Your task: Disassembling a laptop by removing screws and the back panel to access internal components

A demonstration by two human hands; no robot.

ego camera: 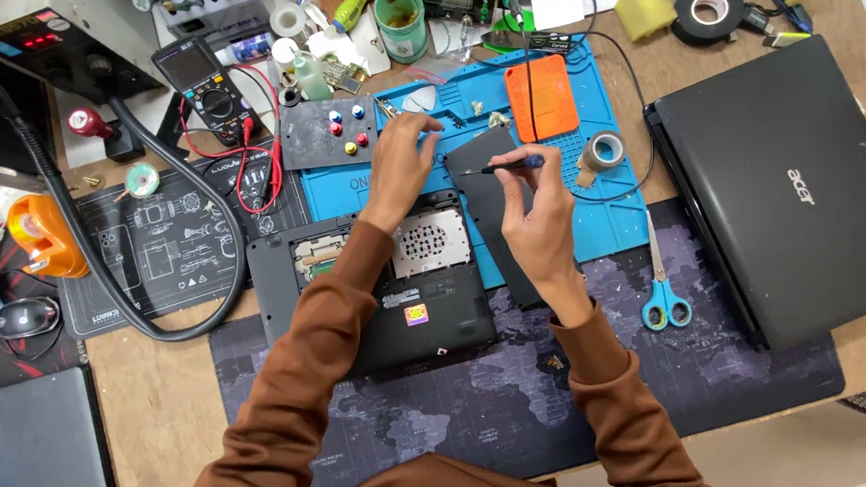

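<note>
A small black laptop [429,313] lies upside down on the dark desk mat [504,398], its bottom open and a perforated metal plate [431,241] showing. A dark cover panel [491,192] leans off its far right corner. My right hand [540,215] grips a thin blue-handled screwdriver [506,165], tip pointing left over the panel. My left hand [400,161] rests with fingers spread at the laptop's far edge, on the blue work mat [595,223].
A closed black laptop [787,185] lies at the right, blue-handled scissors [663,288] beside it. An orange tray [542,97], tape roll [604,149], multimeter [207,84] with red leads, a thick black hose [104,223] and a green cup [401,21] crowd the far side.
</note>
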